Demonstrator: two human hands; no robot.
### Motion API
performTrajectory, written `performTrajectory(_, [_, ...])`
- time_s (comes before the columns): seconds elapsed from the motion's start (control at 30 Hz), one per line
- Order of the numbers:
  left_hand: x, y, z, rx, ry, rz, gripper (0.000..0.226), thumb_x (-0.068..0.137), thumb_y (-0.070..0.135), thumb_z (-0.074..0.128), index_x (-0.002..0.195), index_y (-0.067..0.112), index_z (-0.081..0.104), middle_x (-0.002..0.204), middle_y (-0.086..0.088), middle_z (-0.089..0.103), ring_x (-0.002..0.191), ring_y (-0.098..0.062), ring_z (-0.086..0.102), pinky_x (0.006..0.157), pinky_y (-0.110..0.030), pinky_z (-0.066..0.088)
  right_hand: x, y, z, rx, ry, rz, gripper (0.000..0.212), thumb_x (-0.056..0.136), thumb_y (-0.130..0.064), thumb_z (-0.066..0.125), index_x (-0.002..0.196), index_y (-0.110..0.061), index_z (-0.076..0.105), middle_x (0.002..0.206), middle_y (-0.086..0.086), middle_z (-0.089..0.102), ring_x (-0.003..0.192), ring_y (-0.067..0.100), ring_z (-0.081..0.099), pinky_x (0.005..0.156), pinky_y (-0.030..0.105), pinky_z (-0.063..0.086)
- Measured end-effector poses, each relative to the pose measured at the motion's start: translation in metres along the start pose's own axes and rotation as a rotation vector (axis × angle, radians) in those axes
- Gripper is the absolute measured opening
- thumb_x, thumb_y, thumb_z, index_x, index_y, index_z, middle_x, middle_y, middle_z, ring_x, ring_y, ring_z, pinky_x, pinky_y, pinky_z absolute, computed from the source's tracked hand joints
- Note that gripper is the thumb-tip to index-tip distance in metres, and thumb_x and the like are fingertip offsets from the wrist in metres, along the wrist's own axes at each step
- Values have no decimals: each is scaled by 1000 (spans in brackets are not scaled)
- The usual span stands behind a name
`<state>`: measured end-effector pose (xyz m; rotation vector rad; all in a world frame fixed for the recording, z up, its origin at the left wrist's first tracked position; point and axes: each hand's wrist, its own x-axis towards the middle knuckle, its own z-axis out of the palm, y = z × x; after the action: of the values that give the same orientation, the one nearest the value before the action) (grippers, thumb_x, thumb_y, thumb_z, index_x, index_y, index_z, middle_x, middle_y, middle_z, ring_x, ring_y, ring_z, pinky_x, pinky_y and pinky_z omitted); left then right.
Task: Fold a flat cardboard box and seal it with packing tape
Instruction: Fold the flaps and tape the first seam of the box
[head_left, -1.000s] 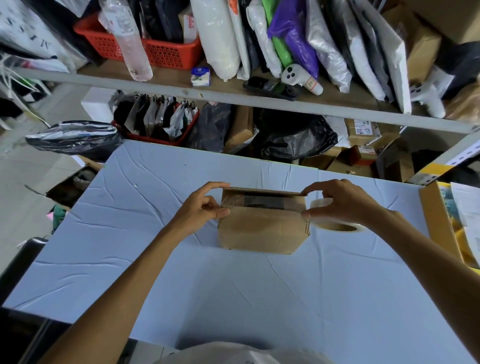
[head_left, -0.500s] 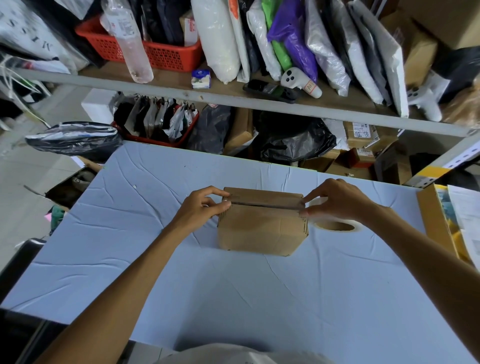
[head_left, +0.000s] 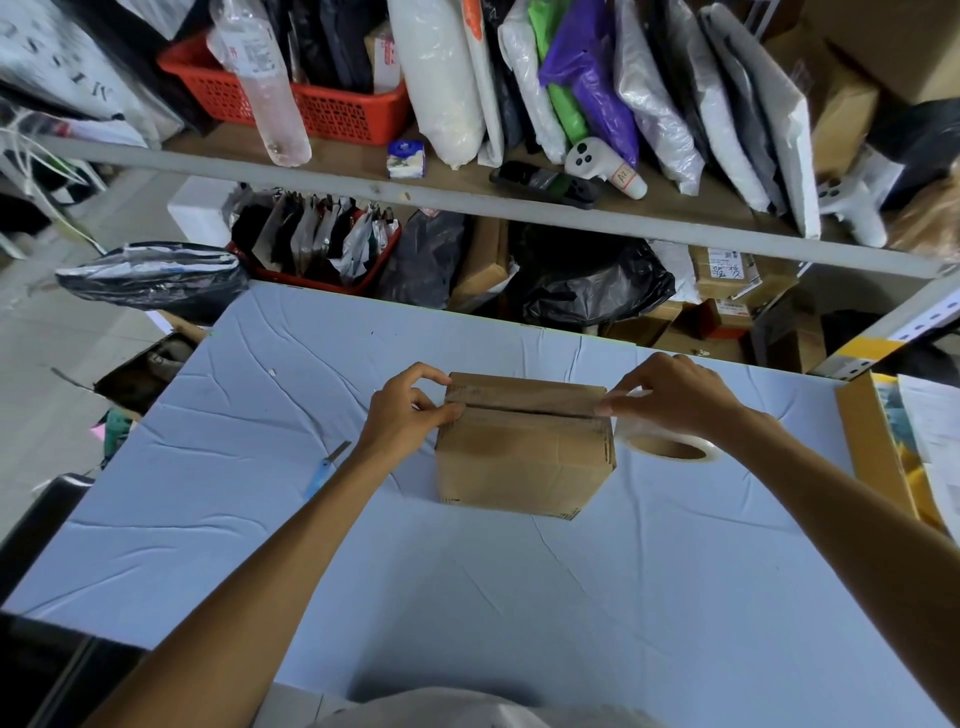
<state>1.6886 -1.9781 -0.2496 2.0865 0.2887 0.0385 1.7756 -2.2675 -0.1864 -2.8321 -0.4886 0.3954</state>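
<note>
A small brown cardboard box (head_left: 519, 462) stands upright on the light blue table (head_left: 519, 597). Its two top flaps are folded down and meet along a narrow dark seam. My left hand (head_left: 410, 410) pinches the left end of the top at the seam. At the right end, my right hand (head_left: 670, 397) presses fingertips on the flaps. A roll of clear packing tape (head_left: 670, 448) lies flat on the table against the box's right side, just below my right hand. I see no tape on the seam.
A blue utility knife (head_left: 324, 467) lies on the table beside my left forearm. A yellow-edged cardboard tray (head_left: 867, 441) with papers sits at the table's right edge. Behind the table, a metal shelf (head_left: 467, 200) holds bags, a red basket and parcels.
One second ago the top flaps were apart and the inside showed. Both hands have pushed them down until they meet at the seam. The tape roll has not moved.
</note>
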Motion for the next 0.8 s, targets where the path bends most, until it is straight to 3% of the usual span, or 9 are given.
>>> performTrajectory(0.13, [-1, 0, 0, -15, -12, -89, 39, 78, 31, 75, 109, 16, 56, 72, -2, 65, 70, -15, 62, 61, -17, 43, 5, -2, 3, -2, 1, 69, 37, 69, -62, 70, 85, -29, 76, 106, -4, 67, 91, 17, 57, 67, 29, 40])
performTrajectory(0.27, [1, 3, -1, 15, -45, -166, 43, 79, 34, 74, 112, 10, 61, 89, -7, 66, 87, -22, 62, 75, -27, 43, 12, -7, 1, -34, -86, 164, 53, 63, -65, 72, 85, -17, 75, 97, 0, 67, 92, 23, 60, 73, 34, 44])
performTrajectory(0.4, [2, 4, -2, 42, -72, -203, 43, 82, 39, 70, 113, 10, 60, 98, -9, 67, 89, -21, 59, 79, -29, 42, 17, -9, 1, -33, -109, 192, 53, 63, -62, 76, 84, -13, 73, 89, 4, 69, 84, 25, 62, 66, 31, 42])
performTrajectory(0.6, [2, 5, -1, 97, -49, -215, 42, 84, 53, 59, 102, 15, 58, 95, -6, 68, 87, -20, 62, 76, -29, 44, 18, -10, 4, -57, -114, 189, 52, 64, -61, 76, 87, -15, 72, 92, 2, 69, 88, 25, 62, 68, 32, 42])
performTrajectory(0.8, [5, 8, 3, 102, 7, -178, 33, 84, 43, 66, 87, 11, 60, 82, -4, 66, 79, -20, 63, 71, -27, 46, 19, -7, 7, -44, -89, 207, 52, 61, -62, 76, 85, -16, 72, 89, 2, 68, 86, 25, 62, 69, 33, 43])
